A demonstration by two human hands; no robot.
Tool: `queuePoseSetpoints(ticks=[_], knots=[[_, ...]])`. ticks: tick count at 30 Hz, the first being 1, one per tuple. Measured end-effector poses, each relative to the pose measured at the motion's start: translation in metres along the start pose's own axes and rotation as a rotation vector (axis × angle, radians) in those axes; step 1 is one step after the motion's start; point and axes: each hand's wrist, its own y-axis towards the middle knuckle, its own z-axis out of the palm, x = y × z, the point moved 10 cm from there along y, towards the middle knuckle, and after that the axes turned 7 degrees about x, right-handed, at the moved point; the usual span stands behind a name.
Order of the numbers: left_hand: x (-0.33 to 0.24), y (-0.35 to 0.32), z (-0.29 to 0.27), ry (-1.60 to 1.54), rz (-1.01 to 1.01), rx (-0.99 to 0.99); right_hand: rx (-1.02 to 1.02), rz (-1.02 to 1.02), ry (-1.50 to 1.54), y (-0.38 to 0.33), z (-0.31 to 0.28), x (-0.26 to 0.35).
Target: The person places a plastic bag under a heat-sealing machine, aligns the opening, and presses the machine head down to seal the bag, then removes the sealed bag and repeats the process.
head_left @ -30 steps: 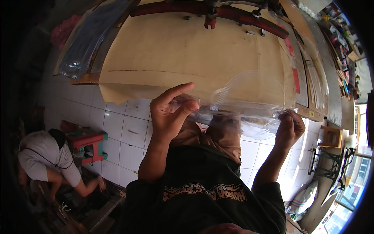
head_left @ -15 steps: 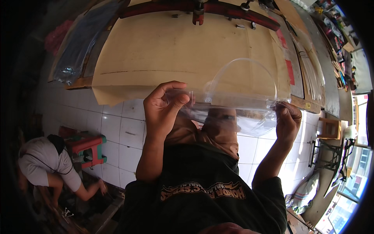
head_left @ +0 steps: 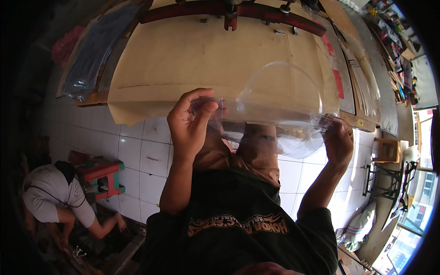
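Note:
A clear plastic bag (head_left: 293, 117) with a looped see-through handle (head_left: 280, 63) is stretched between my hands, over my lap and the table's near edge. My left hand (head_left: 191, 121) pinches its left end between thumb and fingers. At the other end, my right hand (head_left: 338, 141) is closed on the bag's right corner. The handle loop stands up toward the far side, and a second curved edge hangs below the bag near my right hand. Its transparent folds make the bag's exact shape hard to make out.
Brown paper (head_left: 206, 59) covers the table, with a red metal bar (head_left: 192, 10) across its far side. Folded clear plastic sheets (head_left: 94, 50) lie at the left. Beyond, a person (head_left: 59, 192) bends down near a red and green stool (head_left: 103, 176). A wooden stool (head_left: 387, 150) stands at right.
Both hands have raised the bag slightly, and its handle loop has shifted a little up and to the left. My grip at both ends stays the same.

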Motion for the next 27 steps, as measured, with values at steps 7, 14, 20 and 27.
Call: queuePoseSetpoints(ticks=[7, 14, 20, 27], knots=[[0.003, 0.003, -0.001, -0.082, -0.019, -0.036, -0.031, 0.019, 0.030, -0.001, -0.009, -0.001], [0.003, 0.006, 0.000, -0.064, -0.021, -0.021, -0.015, -0.012, -0.055, 0.007, -0.003, 0.006], [0.002, 0.004, -0.001, -0.045, 0.015, -0.029, -0.116, -0.014, -0.182, 0.007, -0.010, 0.003], [-0.004, 0.006, -0.012, 0.007, 0.074, -0.141, -0.288, -0.125, -0.278, 0.007, -0.007, 0.015]])
